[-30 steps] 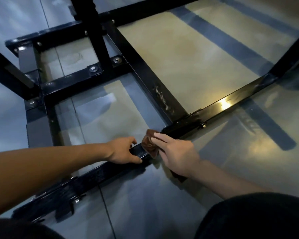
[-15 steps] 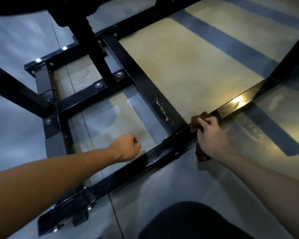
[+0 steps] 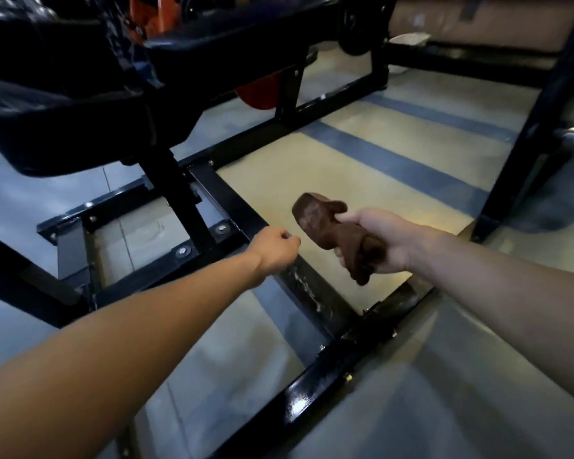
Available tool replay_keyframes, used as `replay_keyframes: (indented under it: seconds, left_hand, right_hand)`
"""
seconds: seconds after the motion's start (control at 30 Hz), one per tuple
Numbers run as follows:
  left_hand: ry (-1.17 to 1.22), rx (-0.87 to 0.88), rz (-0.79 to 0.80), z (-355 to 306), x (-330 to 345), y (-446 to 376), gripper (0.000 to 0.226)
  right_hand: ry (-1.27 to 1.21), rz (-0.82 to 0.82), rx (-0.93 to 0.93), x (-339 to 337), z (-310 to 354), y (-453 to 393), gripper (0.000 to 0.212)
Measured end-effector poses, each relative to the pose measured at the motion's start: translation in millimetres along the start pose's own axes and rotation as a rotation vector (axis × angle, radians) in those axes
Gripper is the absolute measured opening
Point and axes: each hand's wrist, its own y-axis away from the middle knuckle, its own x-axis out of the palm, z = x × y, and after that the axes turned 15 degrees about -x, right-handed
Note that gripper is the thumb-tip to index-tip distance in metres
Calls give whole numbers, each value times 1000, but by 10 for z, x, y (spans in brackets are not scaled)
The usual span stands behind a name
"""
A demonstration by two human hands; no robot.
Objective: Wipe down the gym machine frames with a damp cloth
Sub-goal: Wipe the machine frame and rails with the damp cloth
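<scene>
A black steel gym machine frame lies low on the floor, its bars crossing at the lower middle. My right hand grips a bunched brown cloth and holds it in the air above the floor, clear of the bars. My left hand is curled into a loose fist with nothing in it, hovering over the diagonal bar, which shows wet streaks just below the hand.
A dark padded seat overhangs the frame at the upper left on a black post. A black upright stands at the right. Bolted plates sit near the post. The floor is pale with blue stripes.
My right hand has lifted the cloth off the near frame bar and up into the air. My left hand has moved forward over the diagonal bar. The view has tilted up, revealing the seat.
</scene>
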Motion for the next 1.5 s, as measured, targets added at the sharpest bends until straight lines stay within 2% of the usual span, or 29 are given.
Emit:
replay_keyframes:
  seconds: [0.07, 0.17, 0.27, 0.4, 0.5, 0.6, 0.7, 0.8, 0.97, 1.1, 1.2, 1.3, 1.43, 1.5]
  left_hand:
    - [153, -6, 55, -254, -29, -9, 16]
    - [412, -21, 45, -387, -16, 26, 14]
    - [499, -117, 58, -250, -27, 39, 27]
    - [489, -97, 196, -191, -129, 148, 45]
    - [624, -72, 287, -220, -204, 234, 55]
    - [829, -75, 315, -189, -385, 200, 44]
    - [942, -82, 301, -118, -573, 209, 32]
    - [967, -96, 308, -83, -668, 255, 38]
    - [1031, -104, 279, -21, -708, 283, 49]
    - [1075, -80, 185, 42, -826, 221, 37]
    - [1060, -78, 161, 96, -868, 183, 35]
    - [1013, -72, 194, 133, -904, 186, 37]
    - [894, -20, 259, 150, -932, 190, 16]
    - [937, -15, 265, 135, -902, 188, 16]
  right_hand:
    - [74, -62, -17, 29, 191, -21, 38]
    - [189, -173, -80, 115, 278, -36, 38]
    - [185, -260, -134, 217, 124, -43, 37]
    - [333, -158, -203, 444, 70, 41, 30]
    - [465, -26, -353, 671, 100, 34, 33]
    - [425, -12, -399, 802, 119, 9, 53]
    - [331, -44, -414, 869, 128, -10, 46]
    - [454, -37, -381, 952, 75, -5, 26]
    - [464, -140, -361, 1009, 71, -19, 25]
    - [426, -243, -404, 928, 120, -38, 23]
    - [378, -231, -356, 918, 149, -14, 24]
    - [369, -226, -332, 961, 164, -10, 27]
    - [381, -228, -255, 1013, 144, -26, 33]
    - [446, -251, -280, 1021, 126, -39, 29]
